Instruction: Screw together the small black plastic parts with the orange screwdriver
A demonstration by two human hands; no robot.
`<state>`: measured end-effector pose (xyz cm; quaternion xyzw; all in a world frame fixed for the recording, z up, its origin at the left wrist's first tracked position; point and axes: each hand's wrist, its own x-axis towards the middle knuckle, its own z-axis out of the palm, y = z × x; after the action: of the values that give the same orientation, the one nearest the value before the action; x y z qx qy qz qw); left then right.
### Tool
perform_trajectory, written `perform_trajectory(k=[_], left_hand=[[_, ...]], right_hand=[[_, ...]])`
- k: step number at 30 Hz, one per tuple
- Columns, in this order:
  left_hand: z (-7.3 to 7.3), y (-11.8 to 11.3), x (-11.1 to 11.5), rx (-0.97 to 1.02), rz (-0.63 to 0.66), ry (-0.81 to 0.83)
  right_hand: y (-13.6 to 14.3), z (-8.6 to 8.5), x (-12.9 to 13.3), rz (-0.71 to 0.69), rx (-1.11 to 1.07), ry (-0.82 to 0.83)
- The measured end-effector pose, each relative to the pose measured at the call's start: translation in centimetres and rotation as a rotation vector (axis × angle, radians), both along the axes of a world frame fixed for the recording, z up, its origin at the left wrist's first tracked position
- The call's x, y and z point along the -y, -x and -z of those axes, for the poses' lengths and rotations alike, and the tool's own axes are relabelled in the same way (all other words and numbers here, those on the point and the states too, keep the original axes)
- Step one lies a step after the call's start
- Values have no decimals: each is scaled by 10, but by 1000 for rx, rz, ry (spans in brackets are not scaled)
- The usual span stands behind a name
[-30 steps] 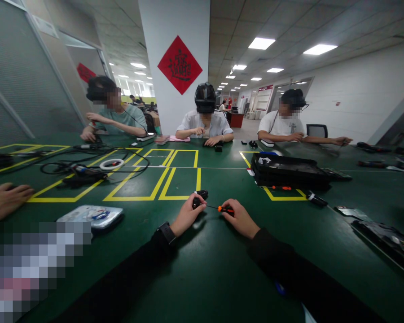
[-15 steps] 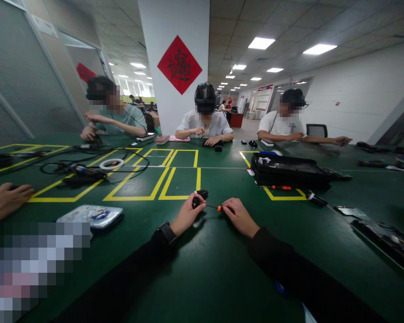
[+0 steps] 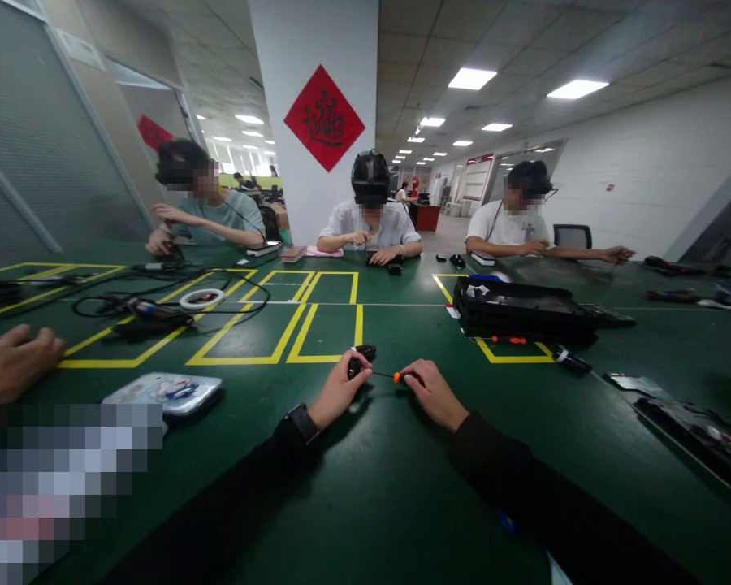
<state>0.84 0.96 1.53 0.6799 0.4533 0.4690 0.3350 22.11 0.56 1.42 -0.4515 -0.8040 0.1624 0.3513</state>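
My left hand (image 3: 336, 390) is closed on a small black part (image 3: 354, 367) with a rounded end, whose kind I cannot make out. Between the thumb and fingers of my right hand (image 3: 434, 393) is a screwdriver (image 3: 398, 377) with an orange and black handle. Its thin shaft points left, and the tip reaches the black part or lies right by it; contact is too small to tell. Just beyond my left fingers lies another dark piece (image 3: 365, 352) on the green table (image 3: 378, 496).
Black trays (image 3: 517, 309) are stacked at the right, with an orange-handled tool (image 3: 510, 340) before them. An opened device (image 3: 700, 439) lies far right. Left are a phone-like case (image 3: 164, 393), cables (image 3: 152, 313) and a neighbour's hand (image 3: 18, 361). Several people sit around the table.
My right fingers have shifted slightly on the screwdriver handle, showing more of its black part. My left hand stays in place. The neighbour's hand at the left has curled and lifted a little.
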Motion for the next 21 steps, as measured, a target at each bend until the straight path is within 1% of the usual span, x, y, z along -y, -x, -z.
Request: perform_trajectory(k=[4,9,14,21], left_hand=[[-1,0,1,-2,-2,13],[-2,0,1,3,-18,30],[-1,-1,1,2,-7,7],[-2,-2,2,-4,-8,18]], right_hand=[[0,1,-2,-17,29,-25],[-1,0,0,-25,-8,-30],[-1,-3,4,-32,-30,-20],[0,0,0,-1,11,-13]])
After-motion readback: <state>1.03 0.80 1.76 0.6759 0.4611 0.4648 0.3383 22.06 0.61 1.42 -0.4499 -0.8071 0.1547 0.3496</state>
